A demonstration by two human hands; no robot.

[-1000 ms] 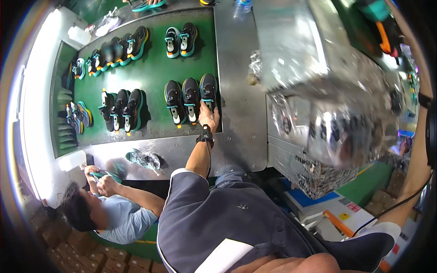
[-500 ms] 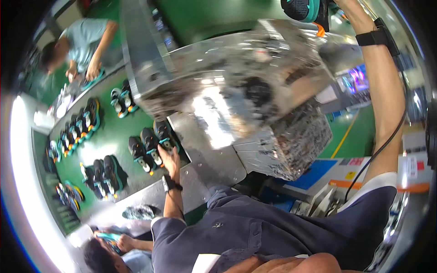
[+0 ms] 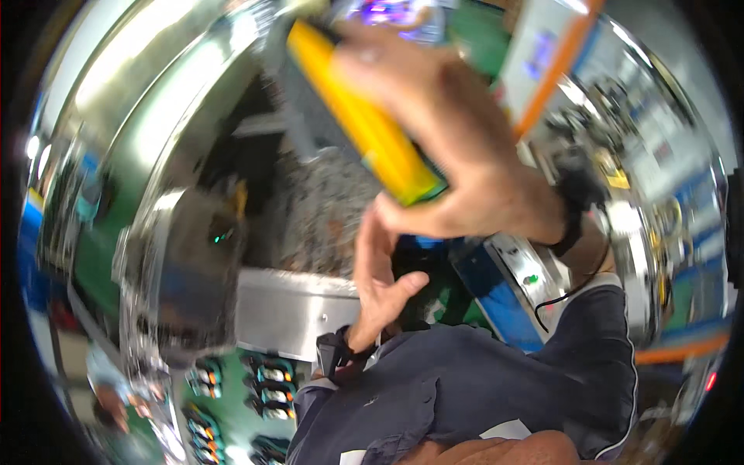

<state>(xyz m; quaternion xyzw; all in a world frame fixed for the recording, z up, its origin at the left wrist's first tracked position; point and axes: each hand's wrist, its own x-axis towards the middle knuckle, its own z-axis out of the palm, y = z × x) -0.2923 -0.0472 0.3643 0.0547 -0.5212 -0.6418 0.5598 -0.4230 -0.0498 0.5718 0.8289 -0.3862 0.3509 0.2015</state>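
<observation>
Yellow-edged shoe point(image 3: 358, 120), in right hand point(image 3: 453, 155); metal panel point(image 3: 291, 311)

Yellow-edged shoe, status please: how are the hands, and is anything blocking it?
Right hand gripping yellow-edged shoe, motion-blurred. Left hand open below, nothing visible in it. Right hand hides part of the shoe.

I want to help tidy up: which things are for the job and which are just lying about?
For the job:
yellow-edged shoe, in the right hand
left hand, open, close by
probably the shoes on the green surface

Probably just nearby:
silver panel with a green spot
purple-lit thing, too blurry to name
</observation>
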